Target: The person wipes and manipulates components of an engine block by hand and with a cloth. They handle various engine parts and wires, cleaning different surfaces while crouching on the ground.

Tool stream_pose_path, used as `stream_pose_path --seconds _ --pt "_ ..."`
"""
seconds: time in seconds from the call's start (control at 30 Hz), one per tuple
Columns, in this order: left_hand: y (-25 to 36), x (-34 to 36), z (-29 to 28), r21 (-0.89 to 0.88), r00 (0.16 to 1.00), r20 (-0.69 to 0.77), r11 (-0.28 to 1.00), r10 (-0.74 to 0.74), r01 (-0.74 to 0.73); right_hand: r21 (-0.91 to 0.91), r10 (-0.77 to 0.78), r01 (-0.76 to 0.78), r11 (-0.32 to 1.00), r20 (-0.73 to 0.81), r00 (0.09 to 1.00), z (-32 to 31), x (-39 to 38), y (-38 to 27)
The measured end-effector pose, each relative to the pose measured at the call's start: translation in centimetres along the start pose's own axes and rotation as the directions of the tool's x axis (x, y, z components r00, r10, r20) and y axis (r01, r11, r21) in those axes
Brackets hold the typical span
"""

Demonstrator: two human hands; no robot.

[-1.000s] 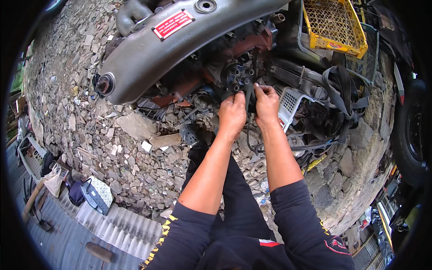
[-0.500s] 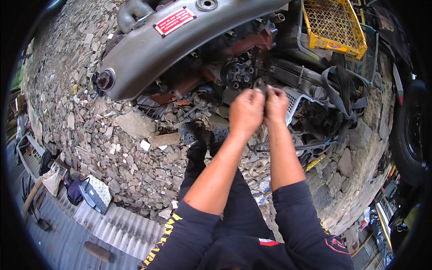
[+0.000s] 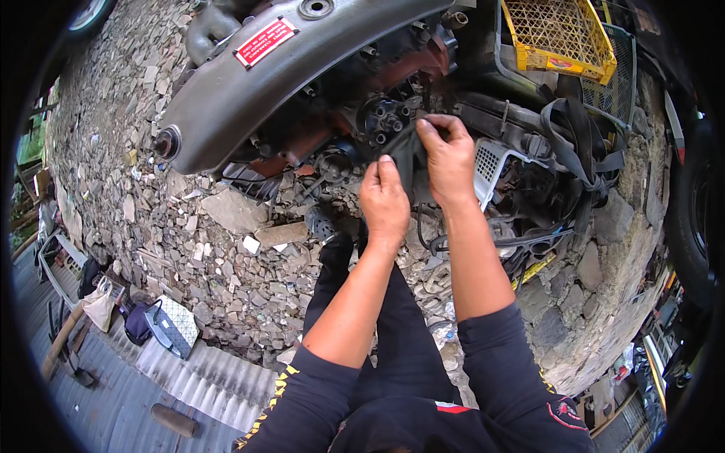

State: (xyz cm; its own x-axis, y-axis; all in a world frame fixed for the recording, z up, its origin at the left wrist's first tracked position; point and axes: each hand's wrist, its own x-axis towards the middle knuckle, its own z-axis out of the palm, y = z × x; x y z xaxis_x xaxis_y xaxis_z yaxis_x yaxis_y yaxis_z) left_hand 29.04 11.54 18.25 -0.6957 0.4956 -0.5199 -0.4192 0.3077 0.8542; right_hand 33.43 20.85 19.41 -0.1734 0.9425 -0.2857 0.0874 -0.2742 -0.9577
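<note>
My left hand point(image 3: 385, 202) and my right hand point(image 3: 448, 160) both grip a dark strip of rubber or cloth point(image 3: 408, 155) held between them in front of me. Just beyond it is a round black engine part with several bolts point(image 3: 385, 119), mounted on a rusty, greasy engine block point(image 3: 340, 128). A long grey metal cover with a red label point(image 3: 249, 83) runs across the engine's upper side. My legs in dark trousers stand on the stones below.
Ground of broken grey stones point(image 3: 174, 226). Yellow plastic crate point(image 3: 559, 34) at upper right, black straps and hoses point(image 3: 581, 143), a white perforated part point(image 3: 491, 162). Corrugated metal sheet point(image 3: 151, 377) and bags point(image 3: 162, 325) at lower left. A tyre point(image 3: 698, 219) at the right edge.
Both hands rose toward the camera half a second ago, then returned toward the engine; now the left hand sits lower than the right, with the dark strip stretched between them.
</note>
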Motion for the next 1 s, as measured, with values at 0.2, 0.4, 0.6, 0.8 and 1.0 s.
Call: stream_pose_path --seconds 0.2,0.4,0.6,0.8,1.0 --pt "-0.2 1.5 0.5 -0.015 0.993 0.034 0.993 -0.113 0.114 -0.096 0.08 -0.085 0.992 -0.049 0.996 0.5 0.9 1.8" --pt "1.1 1.7 1.4 -0.065 0.985 -0.02 0.984 -0.169 0.168 -0.246 -0.044 0.045 0.968 0.008 0.999 -0.2 0.9 1.7" --pt "2.2 2.1 0.8 -0.147 0.951 0.039 0.94 -0.305 0.308 -0.481 -0.318 0.472 0.739 0.369 0.874 -2.0 0.3 -0.1" --pt "1.7 2.0 1.1 -0.258 0.94 0.141 0.905 -0.311 0.338 -0.553 -0.273 0.55 0.626 0.505 0.819 -3.4 1.0 -0.8" --pt "3.0 2.3 1.5 -0.139 0.943 0.086 0.933 -0.322 0.332 -0.568 -0.228 0.512 0.645 0.497 0.837 -3.7 -0.6 0.2"
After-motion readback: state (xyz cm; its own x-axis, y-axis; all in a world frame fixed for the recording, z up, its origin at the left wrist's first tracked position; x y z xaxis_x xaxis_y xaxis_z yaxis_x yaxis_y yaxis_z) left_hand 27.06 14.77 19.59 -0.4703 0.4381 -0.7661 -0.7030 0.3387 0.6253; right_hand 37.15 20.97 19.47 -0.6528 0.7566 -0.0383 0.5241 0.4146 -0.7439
